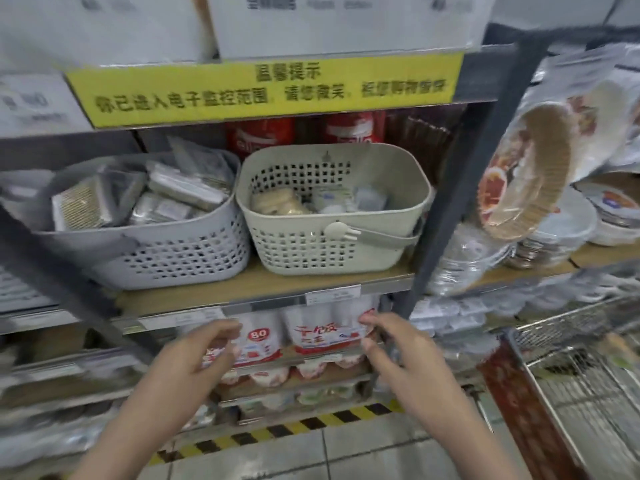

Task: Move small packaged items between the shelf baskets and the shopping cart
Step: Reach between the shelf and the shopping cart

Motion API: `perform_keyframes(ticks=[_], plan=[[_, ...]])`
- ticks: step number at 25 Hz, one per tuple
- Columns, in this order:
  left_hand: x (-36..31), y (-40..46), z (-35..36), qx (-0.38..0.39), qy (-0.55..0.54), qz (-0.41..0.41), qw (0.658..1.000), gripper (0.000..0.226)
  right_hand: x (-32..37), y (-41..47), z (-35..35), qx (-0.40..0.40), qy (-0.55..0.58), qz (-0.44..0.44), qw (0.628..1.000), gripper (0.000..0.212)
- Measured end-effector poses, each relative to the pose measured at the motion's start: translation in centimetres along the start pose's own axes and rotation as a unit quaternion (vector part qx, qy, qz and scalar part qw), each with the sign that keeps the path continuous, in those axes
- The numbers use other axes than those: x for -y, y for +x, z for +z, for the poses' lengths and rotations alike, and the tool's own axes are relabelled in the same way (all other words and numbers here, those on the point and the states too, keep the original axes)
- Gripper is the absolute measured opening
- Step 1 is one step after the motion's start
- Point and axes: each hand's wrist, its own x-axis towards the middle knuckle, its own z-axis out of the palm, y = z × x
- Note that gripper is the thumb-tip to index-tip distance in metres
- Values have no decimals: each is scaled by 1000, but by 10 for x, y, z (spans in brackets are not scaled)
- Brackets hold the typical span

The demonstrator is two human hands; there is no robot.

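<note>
- Both hands are raised in front of the shelf, below the wooden board [194, 299] that carries two baskets.
- The left hand [194, 358] sits at about 7 o'clock in the view, fingers loosely curled and apart, its grip holding nothing.
- The right hand [398, 355] is at about 5 o'clock, thumb and fingers spread, also holding nothing.
- The cream basket [332, 206] stands at the centre of the board, with a few small packets [280, 202] lying in its bottom.
- The grey basket [156, 233] touches it on the 9 o'clock side and is heaped with silvery packets [180, 192].
- The wire shopping cart [581, 375] is at 4 o'clock, well apart from the baskets.
- A yellow sign [266, 88] hangs at 12 o'clock, above the baskets.
- Red and white packs [322, 334] stand on the lower shelf, just behind the fingers.
</note>
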Motion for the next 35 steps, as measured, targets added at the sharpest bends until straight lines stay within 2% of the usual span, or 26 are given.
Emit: perform_keyframes(ticks=[7, 12, 14, 16, 18, 20, 24, 28, 31, 33, 35], plan=[[-44, 34, -31, -35, -23, 75, 996, 26, 49, 43, -32, -61, 39, -68, 995, 24], [-85, 68, -62, -80, -2, 126, 989, 27, 80, 128, -53, -43, 35, -117, 992, 23], [-94, 84, -69, -109, 15, 138, 984, 26, 91, 174, -50, 7, 12, -121, 993, 24], [-97, 95, -67, -126, 30, 136, 982, 28, 97, 218, -37, 88, -73, -127, 985, 27], [-98, 101, -62, -129, 41, 134, 982, 32, 100, 255, -17, 187, -174, -136, 957, 35], [-98, 105, -61, -136, 58, 129, 981, 31, 98, 278, 4, 261, -228, -126, 930, 40], [-101, 115, -64, -142, 91, 112, 979, 33, 88, 294, 14, 277, -208, -94, 933, 41], [-113, 131, -61, -80, 120, 118, 982, 32, 79, 287, -18, 197, -135, -66, 969, 34], [-123, 156, -49, 34, 174, 75, 981, 34, 66, 263, -52, 118, 8, -15, 993, 55], [-128, 177, -41, 106, 225, 58, 967, 33, 56, 246, -68, 72, 66, -16, 995, 52], [-133, 192, -37, 171, 267, 48, 947, 39, 42, 230, -77, 62, 89, 0, 994, 49]])
